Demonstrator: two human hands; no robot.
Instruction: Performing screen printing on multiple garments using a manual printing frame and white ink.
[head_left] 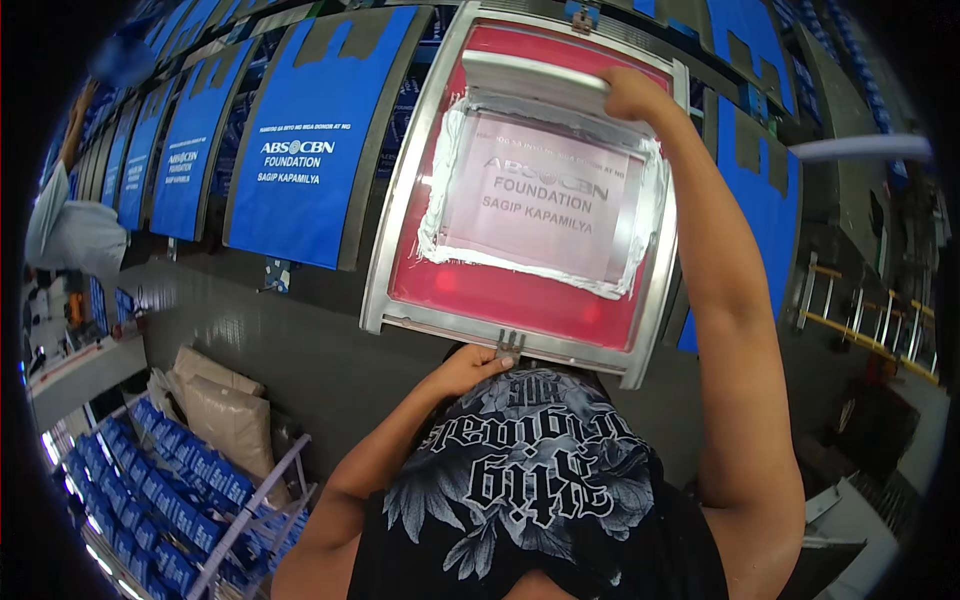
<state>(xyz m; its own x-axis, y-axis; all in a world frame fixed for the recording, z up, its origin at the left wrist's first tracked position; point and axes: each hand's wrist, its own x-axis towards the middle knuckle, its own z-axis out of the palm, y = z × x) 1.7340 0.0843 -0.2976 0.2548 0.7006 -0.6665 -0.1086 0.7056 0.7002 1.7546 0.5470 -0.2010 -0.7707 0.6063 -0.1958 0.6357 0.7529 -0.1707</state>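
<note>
A metal-framed printing screen (pixel 440 326) with red mesh lies in front of me. White ink (pixel 437 195) rings its pale middle window, where lettering shows through. My right hand (pixel 640 97) is closed around the right end of a long metal squeegee (pixel 535 80), which lies across the far part of the screen. At the screen's near edge, my left hand (pixel 474 370) is closed, thumb and fingers on the small metal bracket (pixel 510 346) in the middle of that edge.
Blue fabric panels (pixel 300 190) with white print lie on boards in a row to the left; more blue panels (pixel 740 220) are at the right. Another person's sleeve (pixel 75 235) shows at far left. Brown sacks (pixel 225 410), a rack of blue pieces (pixel 170 500) and a yellow ladder (pixel 860 325) stand around.
</note>
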